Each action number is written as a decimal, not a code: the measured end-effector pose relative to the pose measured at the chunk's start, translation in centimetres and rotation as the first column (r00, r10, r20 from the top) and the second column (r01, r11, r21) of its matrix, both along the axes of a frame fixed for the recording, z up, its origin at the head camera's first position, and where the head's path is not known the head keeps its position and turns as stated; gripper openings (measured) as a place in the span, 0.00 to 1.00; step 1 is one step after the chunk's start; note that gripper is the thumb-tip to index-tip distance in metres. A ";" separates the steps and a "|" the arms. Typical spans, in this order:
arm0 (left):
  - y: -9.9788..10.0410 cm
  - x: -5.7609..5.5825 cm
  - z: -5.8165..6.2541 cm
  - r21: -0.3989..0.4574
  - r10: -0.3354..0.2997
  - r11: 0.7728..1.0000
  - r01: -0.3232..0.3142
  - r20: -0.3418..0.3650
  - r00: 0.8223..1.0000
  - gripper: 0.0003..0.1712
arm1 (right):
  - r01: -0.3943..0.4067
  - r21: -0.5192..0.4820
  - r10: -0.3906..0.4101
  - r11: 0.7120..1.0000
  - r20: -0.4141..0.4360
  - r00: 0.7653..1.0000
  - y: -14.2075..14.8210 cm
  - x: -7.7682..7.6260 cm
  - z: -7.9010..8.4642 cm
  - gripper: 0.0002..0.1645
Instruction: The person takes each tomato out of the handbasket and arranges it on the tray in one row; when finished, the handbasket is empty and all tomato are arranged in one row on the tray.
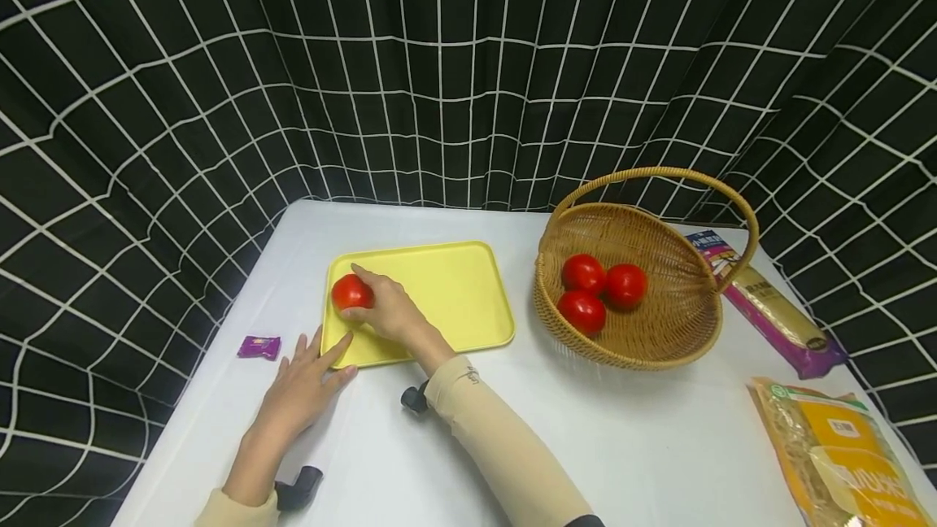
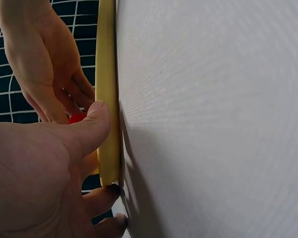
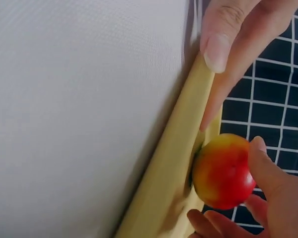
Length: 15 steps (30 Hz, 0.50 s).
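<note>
My right hand (image 1: 386,306) grips a red-and-yellow apple (image 3: 224,171) at the left end of a yellow tray (image 1: 446,291). Thumb and fingers lie around the apple's side; in the left wrist view only a sliver of its red skin (image 2: 77,118) shows. My left hand (image 1: 300,393) is at the tray's near left corner, fingers spread and fairly straight. Its thumb (image 2: 100,116) touches the tray's outer near wall, while the index finger reaches over the rim. Three red fruits (image 1: 583,312) lie together in a wicker basket (image 1: 669,332) right of the tray.
A small purple wrapped packet (image 1: 259,347) lies left of the tray. Beyond the basket, at the right edge of the white table (image 1: 410,462), is a long purple-and-gold package (image 1: 776,311). Nearer stands out a yellow clear-windowed bag (image 1: 842,454). Black grid-patterned cloth (image 1: 454,63) surrounds the table.
</note>
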<state>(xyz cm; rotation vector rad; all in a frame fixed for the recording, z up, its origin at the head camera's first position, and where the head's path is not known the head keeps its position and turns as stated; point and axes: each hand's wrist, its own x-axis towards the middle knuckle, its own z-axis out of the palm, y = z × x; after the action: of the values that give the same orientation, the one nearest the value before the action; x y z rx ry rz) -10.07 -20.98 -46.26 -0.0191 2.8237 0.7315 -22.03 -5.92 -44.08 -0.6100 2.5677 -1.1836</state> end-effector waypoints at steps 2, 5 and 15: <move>0.0 0.0 -0.1 0.004 -0.001 1.000 0.001 0.001 1.000 0.38 | 0.001 -0.008 -0.001 1.000 -0.004 1.000 0.5 0.0 0.3 0.48; -0.1 0.1 -0.1 0.006 -0.003 1.000 0.003 -0.001 1.000 0.38 | -0.004 -0.033 0.004 0.999 -0.019 1.000 1.7 0.1 1.3 0.48; -0.1 0.0 -0.1 0.022 0.010 1.000 -0.010 0.014 1.000 0.39 | 0.008 -0.079 -0.015 0.997 -0.093 0.996 8.8 0.8 6.6 0.46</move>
<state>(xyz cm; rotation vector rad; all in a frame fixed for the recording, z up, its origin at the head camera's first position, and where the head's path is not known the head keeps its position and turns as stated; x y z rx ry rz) -10.07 -21.05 -46.39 -0.0349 2.8040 0.7620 -21.26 2.88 -37.50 -0.6837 2.6153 -1.2941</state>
